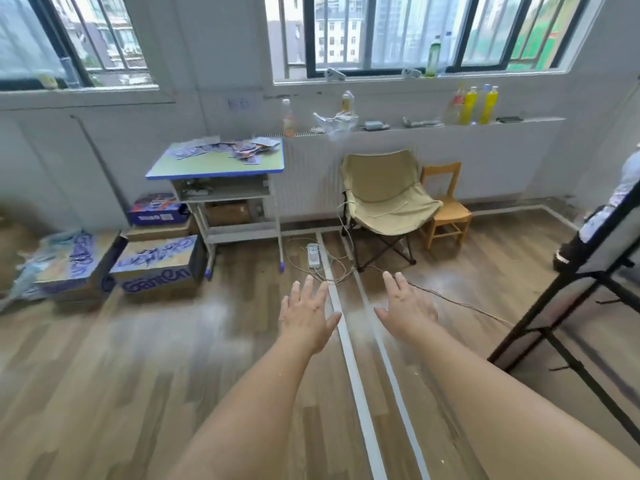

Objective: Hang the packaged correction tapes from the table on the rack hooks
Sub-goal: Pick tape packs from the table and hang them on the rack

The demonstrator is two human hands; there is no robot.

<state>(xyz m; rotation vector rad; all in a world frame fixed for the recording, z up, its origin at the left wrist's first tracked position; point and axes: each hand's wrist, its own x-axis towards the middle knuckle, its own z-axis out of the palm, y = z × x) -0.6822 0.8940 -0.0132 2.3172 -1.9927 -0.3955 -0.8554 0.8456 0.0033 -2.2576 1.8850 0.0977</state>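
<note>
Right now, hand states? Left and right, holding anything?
Left hand: open, fingers straight, holding nothing.
Right hand: open, fingers straight, holding nothing.

The packets point(225, 151) lie heaped on the table point(194, 169), which stands against the far wall, left of the folding chair point(384, 199). A wooden chair point(446, 206) sits just right of that. Boxes point(156, 265) rest on the floor left of the table. What seems to be the rack point(568, 292) stands at the right edge.
</note>
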